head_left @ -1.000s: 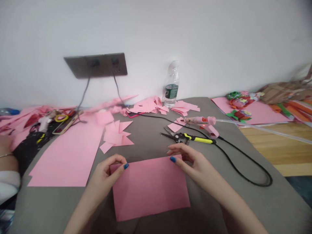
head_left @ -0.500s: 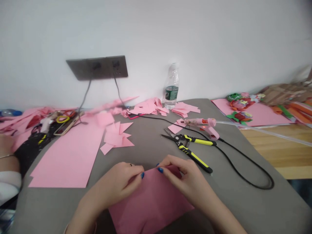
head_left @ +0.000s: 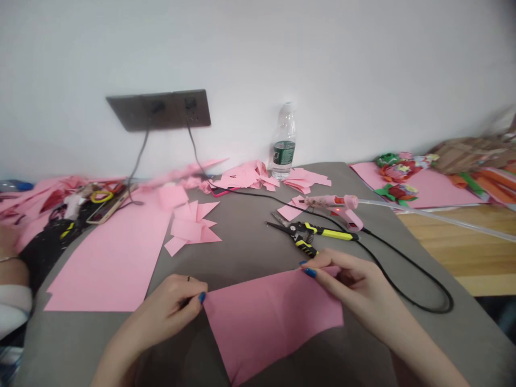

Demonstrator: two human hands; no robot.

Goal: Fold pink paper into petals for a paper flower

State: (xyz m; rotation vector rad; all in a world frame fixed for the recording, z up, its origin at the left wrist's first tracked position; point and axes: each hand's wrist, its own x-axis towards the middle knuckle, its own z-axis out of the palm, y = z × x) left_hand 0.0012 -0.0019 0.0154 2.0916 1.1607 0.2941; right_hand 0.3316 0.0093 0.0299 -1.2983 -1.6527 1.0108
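Observation:
A pink paper sheet (head_left: 270,322) with a faint crease down its middle is stretched between my hands at the front of the grey table. My left hand (head_left: 175,306) pinches its upper left corner. Near the upper right part of the sheet, my right hand (head_left: 349,282) grips the top edge between thumb and fingers. Just beyond my right hand lie pliers-like cutters (head_left: 308,234) with yellow and black handles, one handle partly hidden by that hand. Behind them rests a pink glue gun (head_left: 342,207) with a clear stick in it.
Large pink sheets (head_left: 113,258) and cut pink pieces (head_left: 191,228) lie on the left. A water bottle (head_left: 284,145) stands by the wall. A black cable loops at the right, near paper flowers (head_left: 399,183). Another person's arm (head_left: 12,279) shows at the left edge.
My hands have moved apart along the sheet's top edge, the left one leftward and the right one rightward. The sheet is now spread wider, and my right hand covers part of the cutters.

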